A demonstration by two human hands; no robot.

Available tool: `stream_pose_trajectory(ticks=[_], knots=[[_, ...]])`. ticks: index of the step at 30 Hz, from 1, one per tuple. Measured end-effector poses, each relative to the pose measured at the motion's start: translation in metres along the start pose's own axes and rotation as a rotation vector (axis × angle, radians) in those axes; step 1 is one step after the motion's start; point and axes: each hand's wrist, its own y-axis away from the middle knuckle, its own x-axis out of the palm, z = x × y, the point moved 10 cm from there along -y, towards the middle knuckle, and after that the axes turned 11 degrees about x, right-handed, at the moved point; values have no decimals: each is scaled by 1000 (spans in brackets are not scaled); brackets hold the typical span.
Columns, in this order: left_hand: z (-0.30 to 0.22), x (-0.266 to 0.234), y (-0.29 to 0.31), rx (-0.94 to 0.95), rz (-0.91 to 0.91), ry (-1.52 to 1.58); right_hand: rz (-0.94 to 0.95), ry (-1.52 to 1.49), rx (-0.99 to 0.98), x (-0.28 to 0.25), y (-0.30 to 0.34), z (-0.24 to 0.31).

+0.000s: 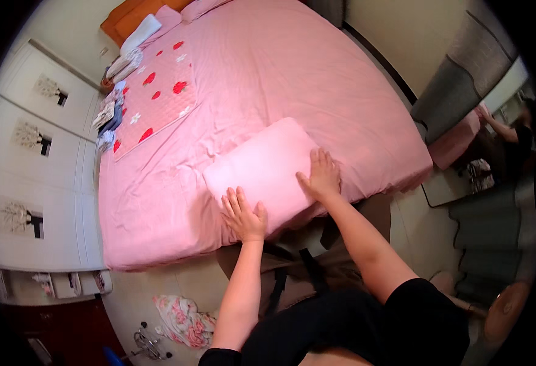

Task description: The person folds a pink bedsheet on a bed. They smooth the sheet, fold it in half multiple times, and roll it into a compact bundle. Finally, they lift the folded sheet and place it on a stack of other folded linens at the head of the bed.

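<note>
Pink sheets are spread over the bed (268, 73). At its near edge, a pillow (262, 171) is pressed by the left hand (243, 216) and right hand (323, 177), both laid flat with fingers apart.

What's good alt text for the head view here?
Seen from above, a person's left hand and right hand press flat on a pink pillow at the near edge of a bed with a pink sheet. A strawberry-print mat lies farther up; white wardrobe doors stand left.

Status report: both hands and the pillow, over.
Left hand flat on pink pillow, fingers spread. Right hand flat on its right end. Pillow lies at bed foot edge. Nothing obstructing.
</note>
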Motion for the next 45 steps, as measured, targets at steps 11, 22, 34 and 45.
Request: stream_pose_trajectory(ticks=[11, 22, 34, 45], knots=[[73, 29, 46, -624, -119, 431, 419, -494, 149, 12, -44, -37], [94, 63, 57, -742, 4, 625, 644, -520, 313, 57, -59, -59], [19, -46, -32, 350, -147, 134, 1061, -1471, 557, 65, -35, -39], [58, -59, -73, -81, 204, 60, 1013, -1972, 385, 101, 28, 106]])
